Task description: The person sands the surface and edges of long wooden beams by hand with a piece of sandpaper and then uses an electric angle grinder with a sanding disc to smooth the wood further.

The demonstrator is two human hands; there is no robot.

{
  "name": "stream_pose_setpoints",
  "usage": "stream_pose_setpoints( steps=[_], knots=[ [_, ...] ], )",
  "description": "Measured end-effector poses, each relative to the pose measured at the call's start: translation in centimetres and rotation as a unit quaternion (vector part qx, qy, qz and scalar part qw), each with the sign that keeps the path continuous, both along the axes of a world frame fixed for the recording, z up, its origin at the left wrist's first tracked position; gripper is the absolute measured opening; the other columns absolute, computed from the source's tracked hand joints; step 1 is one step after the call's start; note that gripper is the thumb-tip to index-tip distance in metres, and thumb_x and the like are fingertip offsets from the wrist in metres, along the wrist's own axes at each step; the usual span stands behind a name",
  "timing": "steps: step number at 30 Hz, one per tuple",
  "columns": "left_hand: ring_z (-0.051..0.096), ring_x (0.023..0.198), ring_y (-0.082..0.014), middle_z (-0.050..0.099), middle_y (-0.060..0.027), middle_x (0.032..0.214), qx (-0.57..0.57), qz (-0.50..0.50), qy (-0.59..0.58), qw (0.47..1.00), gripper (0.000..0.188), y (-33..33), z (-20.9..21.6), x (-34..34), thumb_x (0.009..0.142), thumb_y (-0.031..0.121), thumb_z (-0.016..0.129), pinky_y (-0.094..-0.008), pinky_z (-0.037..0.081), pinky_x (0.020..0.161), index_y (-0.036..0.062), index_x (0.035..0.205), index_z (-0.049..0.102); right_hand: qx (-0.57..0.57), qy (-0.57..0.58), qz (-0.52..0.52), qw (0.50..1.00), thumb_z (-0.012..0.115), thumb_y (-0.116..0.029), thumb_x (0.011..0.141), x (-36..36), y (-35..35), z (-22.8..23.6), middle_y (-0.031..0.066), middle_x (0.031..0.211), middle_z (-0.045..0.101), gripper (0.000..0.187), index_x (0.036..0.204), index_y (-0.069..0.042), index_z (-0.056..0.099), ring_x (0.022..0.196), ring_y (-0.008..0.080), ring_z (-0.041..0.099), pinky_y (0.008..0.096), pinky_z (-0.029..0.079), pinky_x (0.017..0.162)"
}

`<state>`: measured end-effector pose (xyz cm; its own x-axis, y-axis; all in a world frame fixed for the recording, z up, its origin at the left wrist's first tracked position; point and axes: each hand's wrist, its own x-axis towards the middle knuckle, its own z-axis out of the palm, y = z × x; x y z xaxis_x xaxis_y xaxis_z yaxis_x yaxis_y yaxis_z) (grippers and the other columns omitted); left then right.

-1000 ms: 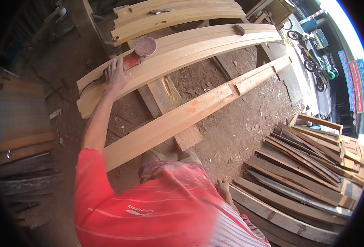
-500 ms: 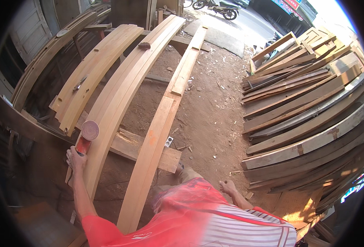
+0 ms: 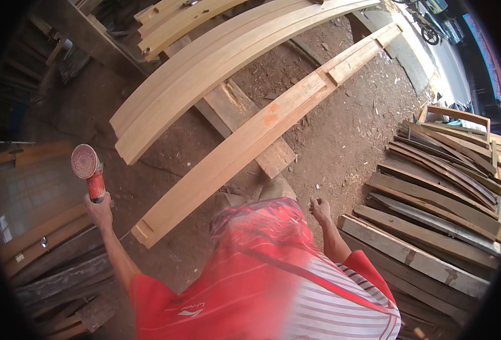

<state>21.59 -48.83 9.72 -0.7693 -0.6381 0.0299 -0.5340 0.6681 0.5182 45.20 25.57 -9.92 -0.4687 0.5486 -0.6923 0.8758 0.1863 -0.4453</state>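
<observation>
- At the left, a wood-framed panel [image 3: 38,190] with a pale, hazy middle lies low; dark boards [image 3: 63,281] are piled on its near side.
- Just right of the panel's middle, in the picture, is the red sander [image 3: 96,184], held up and slightly tilted, its round, dusty purplish disc [image 3: 84,161] facing the camera at the far end of the body.
- The left hand [image 3: 99,211] is closed around the sander's near end, with the arm stretched out to the left.
- Right of the sander and apart from it, long pale boards [image 3: 205,68] lie side by side, running from near left to far right; more yellowish boards [image 3: 191,21] lie beyond them.
- In the middle, a single long beam [image 3: 222,161] with orange smudges and stepped cuts slants the same way, across a rough support timber [image 3: 276,156].
- At the near middle is the person's red shirt [image 3: 222,283] with a striped panel.
- The right hand [image 3: 320,209] hangs right of the beam, fingers bent; whether the fingertips pinch together cannot be told.
- At the right, weathered boards [image 3: 432,192] lie in a broad pile, with a wooden frame [image 3: 457,115] at its far side.
- At the far right stands a motorcycle [image 3: 429,34], partly cut off.
</observation>
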Motion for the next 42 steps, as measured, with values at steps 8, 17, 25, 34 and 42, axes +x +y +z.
stream_pose_setpoints(
  steps=[8, 17, 25, 34, 42],
  knots=[
    [0.067, 0.092, -0.0254, 0.069, -0.0141, 0.104, 0.071, 0.238, -0.078, 0.965, 0.060, 5.6, 1.9, 18.0, 0.080, 0.035, 0.084, -0.0422, 0.052, 0.086, -0.0037, 0.121, 0.063, -0.034, 0.065, 0.282, 0.957, 0.065, -0.044, 0.103, -10.2, -1.7, 4.0, 0.0156, 0.099, 0.075, 0.054, 0.119, 0.007, 0.066, 0.088, 0.0222, 0.075, 0.0364, 0.059, 0.075],
    [0.066, 0.092, -0.0219, 0.067, -0.0123, 0.103, 0.098, 0.264, 0.142, 0.949, 0.052, 21.6, -3.3, 31.6, 0.085, 0.027, 0.083, -0.0388, 0.054, 0.084, -0.0036, 0.121, 0.062, -0.259, 0.168, 0.491, 0.814, 0.069, -0.039, 0.102, -14.3, -14.5, 14.8, 0.0254, 0.119, 0.074, 0.053, 0.132, 0.005, 0.062, 0.114, 0.0337, 0.073, 0.0419, 0.056, 0.098],
    [0.066, 0.095, -0.0167, 0.068, -0.0118, 0.107, 0.276, -0.017, 0.165, 0.947, 0.058, 32.9, 2.0, 27.1, 0.080, 0.022, 0.083, -0.0358, 0.055, 0.082, -0.0025, 0.126, 0.058, -0.556, 0.240, 0.422, 0.674, 0.073, -0.047, 0.098, -10.6, -25.3, 19.6, 0.0212, 0.141, 0.062, 0.080, 0.149, 0.007, 0.044, 0.131, 0.0319, 0.060, 0.0457, 0.049, 0.108],
    [0.067, 0.113, -0.0250, 0.065, -0.0208, 0.124, 0.377, -0.213, 0.085, 0.898, 0.072, 43.1, 0.8, 22.3, 0.086, 0.028, 0.082, -0.0388, 0.055, 0.094, -0.0065, 0.138, 0.046, -0.398, 0.342, 0.242, 0.816, 0.074, -0.040, 0.099, -11.6, -20.2, 24.3, 0.0100, 0.119, 0.068, 0.056, 0.132, 0.003, 0.059, 0.106, 0.0149, 0.063, 0.0339, 0.052, 0.095],
    [0.064, 0.085, -0.0129, 0.065, -0.0055, 0.100, 0.698, -0.222, 0.027, 0.680, 0.054, 42.5, 3.8, 21.1, 0.087, 0.031, 0.082, -0.0308, 0.056, 0.074, 0.0024, 0.126, 0.058, -0.617, 0.287, 0.174, 0.711, 0.051, -0.045, 0.110, -12.2, -17.4, 22.3, 0.0133, 0.123, 0.066, 0.055, 0.138, 0.003, 0.055, 0.111, 0.0236, 0.066, 0.0410, 0.052, 0.099]
  ],
)
